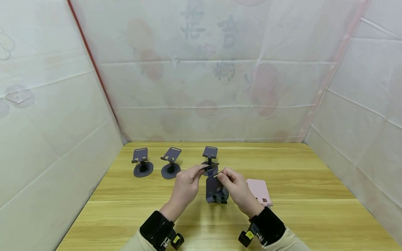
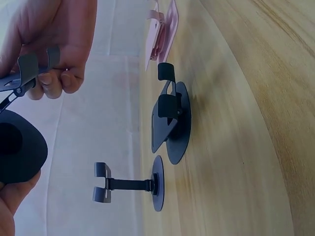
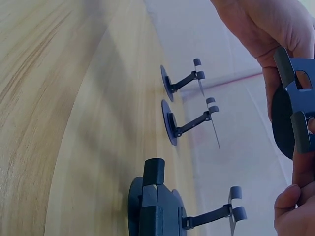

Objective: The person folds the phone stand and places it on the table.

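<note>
Both hands hold one dark grey phone stand (image 2: 23, 147) raised above the table. My left hand (image 1: 186, 184) grips its round base, and my right hand (image 1: 237, 190) pinches its slotted plate with the two bent hooks. Below the hands, a second dark phone stand (image 1: 215, 188), folded low, rests on the table. Right behind the hands stands an unfolded dark phone stand (image 1: 210, 152), its base partly covered by the left fingers and the held stand. To the right, a pink phone stand (image 1: 258, 189) lies folded flat, partly hidden by the right hand.
Two more unfolded dark phone stands, one at far left (image 1: 140, 155) and one beside it (image 1: 172, 154), stand on the wooden table (image 1: 125, 216). Pale cloth walls (image 1: 201, 122) enclose the table at the back and both sides.
</note>
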A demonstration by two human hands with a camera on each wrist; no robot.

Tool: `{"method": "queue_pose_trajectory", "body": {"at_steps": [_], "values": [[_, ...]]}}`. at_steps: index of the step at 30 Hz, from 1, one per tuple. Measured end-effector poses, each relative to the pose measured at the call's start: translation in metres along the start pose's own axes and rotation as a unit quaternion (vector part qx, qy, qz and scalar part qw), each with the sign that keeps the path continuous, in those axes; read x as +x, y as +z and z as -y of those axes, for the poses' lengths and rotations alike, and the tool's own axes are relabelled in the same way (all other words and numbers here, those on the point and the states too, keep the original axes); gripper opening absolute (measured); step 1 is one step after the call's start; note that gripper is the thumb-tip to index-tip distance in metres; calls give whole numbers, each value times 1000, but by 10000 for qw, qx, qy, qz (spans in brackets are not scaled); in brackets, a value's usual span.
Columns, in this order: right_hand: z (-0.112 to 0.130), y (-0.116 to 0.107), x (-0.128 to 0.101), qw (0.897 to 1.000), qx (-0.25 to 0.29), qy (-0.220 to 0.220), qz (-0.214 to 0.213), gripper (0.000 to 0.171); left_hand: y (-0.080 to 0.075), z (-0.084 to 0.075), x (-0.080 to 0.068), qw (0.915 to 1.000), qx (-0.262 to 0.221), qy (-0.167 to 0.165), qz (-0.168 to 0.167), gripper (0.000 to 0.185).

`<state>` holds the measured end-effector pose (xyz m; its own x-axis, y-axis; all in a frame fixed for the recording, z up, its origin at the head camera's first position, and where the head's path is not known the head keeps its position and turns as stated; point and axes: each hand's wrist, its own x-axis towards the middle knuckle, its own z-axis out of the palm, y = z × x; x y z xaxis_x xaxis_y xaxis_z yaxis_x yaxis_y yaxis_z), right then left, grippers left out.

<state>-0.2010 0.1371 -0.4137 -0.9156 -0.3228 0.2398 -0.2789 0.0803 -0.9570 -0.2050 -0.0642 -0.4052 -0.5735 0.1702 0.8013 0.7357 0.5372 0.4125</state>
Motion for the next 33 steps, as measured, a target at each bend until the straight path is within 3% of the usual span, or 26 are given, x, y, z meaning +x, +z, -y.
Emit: {"method": "queue_pose_trajectory", "body": {"at_steps": [7, 15, 26, 33], "values": [[-4, 0, 4, 9989, 307, 361, -35, 44, 3, 0, 0, 9992, 208, 323, -68, 16], [-5, 1, 6, 9983, 327, 471, -96, 46, 5, -3, 0, 9976, 341, 605, -85, 17], [-2, 3, 5, 9962, 323, 766, -267, 47, 4, -4, 0, 9972, 369, 646, -107, 20], [0, 0, 8, 9951, 246, 938, -183, 48, 2, -3, 1, 9990, 126, 429, 59, 18]]}}
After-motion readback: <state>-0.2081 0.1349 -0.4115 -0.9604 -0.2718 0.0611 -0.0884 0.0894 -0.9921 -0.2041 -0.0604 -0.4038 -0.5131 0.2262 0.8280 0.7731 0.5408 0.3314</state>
